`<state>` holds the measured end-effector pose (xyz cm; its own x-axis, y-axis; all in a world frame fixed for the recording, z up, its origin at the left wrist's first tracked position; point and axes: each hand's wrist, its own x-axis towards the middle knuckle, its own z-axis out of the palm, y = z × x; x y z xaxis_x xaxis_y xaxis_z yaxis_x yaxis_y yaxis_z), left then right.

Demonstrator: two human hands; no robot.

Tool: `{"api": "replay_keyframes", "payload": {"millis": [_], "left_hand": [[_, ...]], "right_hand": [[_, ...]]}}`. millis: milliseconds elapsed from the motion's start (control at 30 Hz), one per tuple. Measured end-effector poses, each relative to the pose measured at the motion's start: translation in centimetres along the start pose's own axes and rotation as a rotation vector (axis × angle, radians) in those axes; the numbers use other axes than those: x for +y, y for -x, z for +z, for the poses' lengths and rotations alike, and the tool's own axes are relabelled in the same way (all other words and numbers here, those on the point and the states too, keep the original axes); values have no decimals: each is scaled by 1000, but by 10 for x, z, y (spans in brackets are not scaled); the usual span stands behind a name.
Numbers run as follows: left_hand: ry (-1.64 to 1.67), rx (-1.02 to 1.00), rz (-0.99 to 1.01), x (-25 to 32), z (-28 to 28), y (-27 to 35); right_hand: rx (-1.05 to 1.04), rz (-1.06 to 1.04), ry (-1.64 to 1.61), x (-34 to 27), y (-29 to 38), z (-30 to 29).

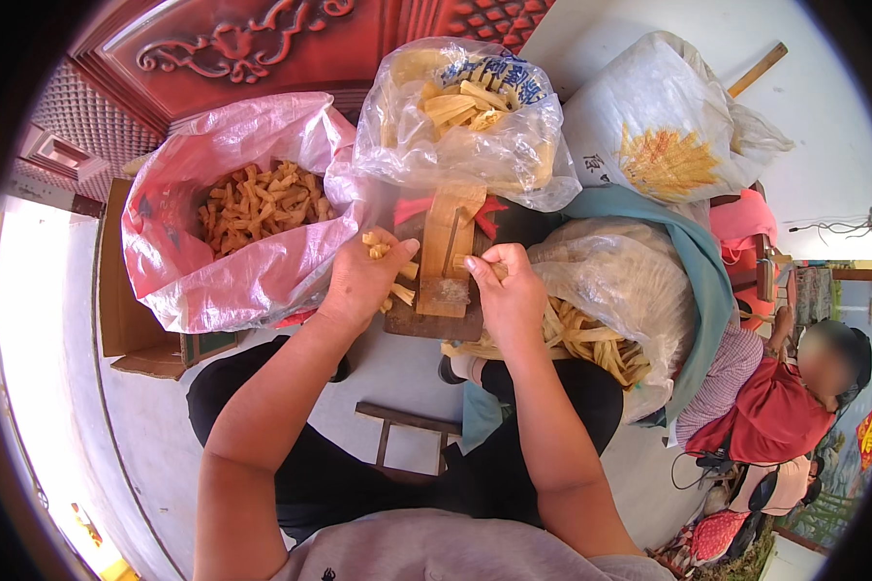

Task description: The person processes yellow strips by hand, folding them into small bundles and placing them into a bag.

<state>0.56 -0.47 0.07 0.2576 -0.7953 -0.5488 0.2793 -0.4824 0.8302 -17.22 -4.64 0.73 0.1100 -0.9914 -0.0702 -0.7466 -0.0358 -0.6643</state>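
Note:
My left hand (363, 272) is closed around several short, pale yellow knotted pieces (401, 293) that stick out past the fingers. My right hand (507, 290) pinches the end of a pale strip near the right edge of a slotted wooden board (447, 250). That board stands between my hands on a darker wooden base (436, 327), with red cloth behind it. Beyond it, a clear plastic bag (465, 156) holds folded yellow strips (465, 105). To the left, a pink woven sack (261, 290) contains many brown knotted pieces (265, 207). Loose yellow strips (596, 341) spill from a bag beside my right forearm.
A cardboard box (127, 290) stands behind the pink sack at the left. A full white sack (647, 123) leans at the upper right, above a teal cloth (705, 269). A person in a red top (777, 425) sits at the right. A carved red door is at the top.

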Motion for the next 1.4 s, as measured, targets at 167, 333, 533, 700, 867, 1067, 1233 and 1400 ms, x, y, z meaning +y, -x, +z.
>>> {"api": "replay_keyframes", "payload": {"millis": [167,333,533,700,867,1067,1233,1400], "left_hand": [[-143,-43,402,8,1,28],[-86,-345,1,-4,6,64],[-123,-1204,-225,29,-8,85],[-725,-440,1025,24,-12,63],[-917,-271,1297,25,-19,63],[-825,-27,1173,17,-11,66],[-825,-227,854,18,-16,68],[-965,-231,885,15,-11,69]], "right_hand": [[47,-450,-250,-12,30,-1],[-10,-1023,-341,-27,36,-2],[-21,-719,-396,-30,26,-34],[-517,-164,-566,-20,38,-18],[-1066,518,-1324,-14,47,-12],[-517,303,-1289,-28,48,-9],[-456,-214,-640,-22,44,-20],[-374,-462,-72,-20,48,-9]]}}
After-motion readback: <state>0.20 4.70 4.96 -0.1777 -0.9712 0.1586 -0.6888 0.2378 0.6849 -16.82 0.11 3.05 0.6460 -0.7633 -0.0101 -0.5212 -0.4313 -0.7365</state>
